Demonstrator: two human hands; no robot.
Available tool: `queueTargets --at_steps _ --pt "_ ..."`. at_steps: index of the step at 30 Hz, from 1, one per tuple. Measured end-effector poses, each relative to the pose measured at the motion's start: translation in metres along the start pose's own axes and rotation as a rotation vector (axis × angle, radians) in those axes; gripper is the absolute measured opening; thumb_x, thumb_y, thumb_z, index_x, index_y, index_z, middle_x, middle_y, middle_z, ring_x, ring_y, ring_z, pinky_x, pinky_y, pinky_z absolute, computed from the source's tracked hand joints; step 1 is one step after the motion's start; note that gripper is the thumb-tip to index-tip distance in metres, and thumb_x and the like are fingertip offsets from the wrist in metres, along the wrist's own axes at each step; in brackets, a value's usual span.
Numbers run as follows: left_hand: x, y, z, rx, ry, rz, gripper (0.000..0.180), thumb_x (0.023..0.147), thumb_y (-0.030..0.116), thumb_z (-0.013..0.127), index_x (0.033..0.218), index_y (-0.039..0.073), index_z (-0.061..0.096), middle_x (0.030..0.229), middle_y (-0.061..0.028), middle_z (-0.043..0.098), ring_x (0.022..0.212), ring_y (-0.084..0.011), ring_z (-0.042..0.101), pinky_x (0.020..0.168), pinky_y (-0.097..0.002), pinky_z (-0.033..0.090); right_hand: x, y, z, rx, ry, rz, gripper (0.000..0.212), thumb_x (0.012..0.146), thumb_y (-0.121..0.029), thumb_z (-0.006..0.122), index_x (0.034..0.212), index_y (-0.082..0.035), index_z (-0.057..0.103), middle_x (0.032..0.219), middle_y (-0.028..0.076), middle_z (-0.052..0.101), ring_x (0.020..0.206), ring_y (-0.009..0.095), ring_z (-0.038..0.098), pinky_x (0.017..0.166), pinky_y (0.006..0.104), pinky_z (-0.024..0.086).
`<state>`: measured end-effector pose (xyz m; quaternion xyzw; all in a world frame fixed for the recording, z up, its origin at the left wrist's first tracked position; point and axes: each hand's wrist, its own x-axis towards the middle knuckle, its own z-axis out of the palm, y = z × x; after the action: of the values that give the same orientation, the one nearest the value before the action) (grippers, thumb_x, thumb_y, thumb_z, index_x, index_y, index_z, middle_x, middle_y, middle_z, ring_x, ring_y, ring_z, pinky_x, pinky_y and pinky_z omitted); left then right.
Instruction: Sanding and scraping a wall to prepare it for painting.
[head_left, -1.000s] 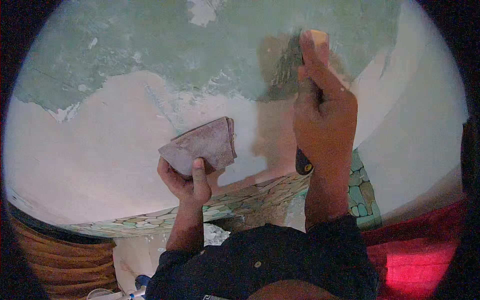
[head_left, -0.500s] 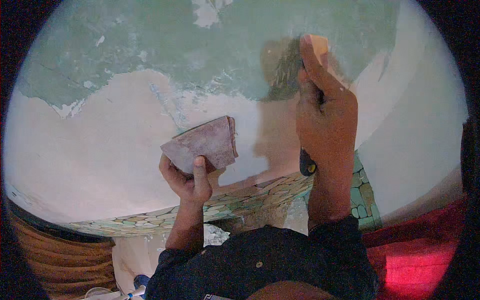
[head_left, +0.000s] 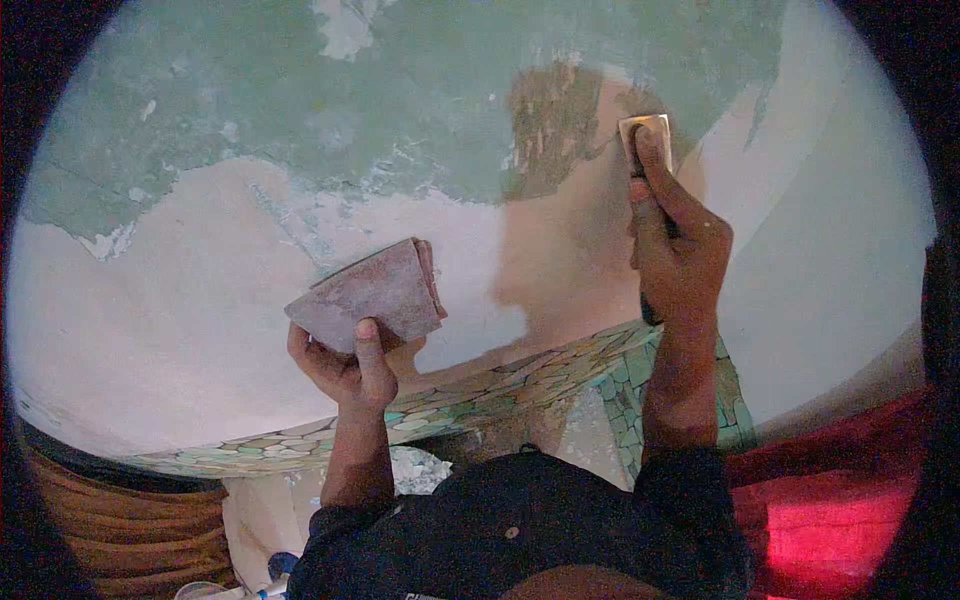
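My left hand (head_left: 352, 374) is closed around a folded sheet of greyish-brown sandpaper (head_left: 372, 292), thumb on its near face and fingers behind. The sheet is held in front of the pale part of the wall (head_left: 180, 330). My right hand (head_left: 688, 262) grips a putty knife (head_left: 658, 130) with a small metal blade pointing up and a dark handle running down through the fist. One finger lies along the blade. Whether the blade touches the wall, I cannot tell. Green paint (head_left: 420, 90) with a ragged, flaking edge covers the upper wall.
A band of stone-patterned covering (head_left: 480, 387) runs along the foot of the pale wall. Brown folded cloth (head_left: 130, 535) lies at the lower left, red cloth (head_left: 830, 540) at the lower right. Whitish flakes (head_left: 420, 470) lie below, between my arms.
My right hand has come down and slightly right with the putty knife, whose blade now shows more fully. My left hand and the sandpaper have shifted a little left in the picture.
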<state>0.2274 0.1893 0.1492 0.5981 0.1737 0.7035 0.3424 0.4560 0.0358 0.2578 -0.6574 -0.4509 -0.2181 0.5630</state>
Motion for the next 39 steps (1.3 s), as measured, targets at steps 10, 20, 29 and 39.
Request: queueTargets --at_steps 10,20,29,39 --pt "-0.001 -0.001 0.002 0.075 -0.013 0.046 0.07 0.083 0.025 0.066 0.129 -0.001 0.019 0.122 -0.0204 0.04 0.109 -0.0254 0.046 0.092 -0.0392 0.041 0.034 -0.015 -0.017 -0.167 -0.09 -0.25 0.042 0.084 0.0 0.059 0.121 -0.019 0.059 0.068 0.002 0.06 0.056 0.005 0.044 0.055 0.0203 0.042" --pt "0.0 0.003 0.006 0.148 0.003 0.029 0.071 0.083 0.027 0.066 0.129 -0.001 0.02 0.121 -0.0198 0.039 0.11 -0.026 0.045 0.094 -0.0412 0.039 0.037 -0.022 -0.016 -0.223 -0.124 -0.299 0.038 0.085 -0.001 0.057 0.121 -0.013 0.059 0.099 0.01 0.068 0.071 0.005 0.055 0.065 0.0212 0.046" --pt "-0.002 -0.001 0.004 0.114 0.018 0.053 0.07 0.082 0.026 0.067 0.129 0.0 0.021 0.122 -0.0196 0.039 0.11 -0.0263 0.045 0.094 -0.041 0.039 0.007 -0.006 -0.004 0.089 -0.141 -0.035 0.04 0.091 -0.003 0.05 0.13 -0.008 0.049 0.117 0.006 0.062 0.077 0.008 0.056 0.073 0.0219 0.047" --pt "-0.003 -0.01 -0.001 0.076 0.029 0.088 0.074 0.081 0.029 0.07 0.128 0.002 0.02 0.122 -0.0197 0.039 0.11 -0.0273 0.044 0.093 -0.0419 0.04 -0.005 -0.027 0.021 0.17 0.016 0.04 0.039 0.091 -0.004 0.05 0.13 -0.005 0.048 0.129 0.009 0.052 0.095 0.008 0.052 0.083 0.0201 0.042"
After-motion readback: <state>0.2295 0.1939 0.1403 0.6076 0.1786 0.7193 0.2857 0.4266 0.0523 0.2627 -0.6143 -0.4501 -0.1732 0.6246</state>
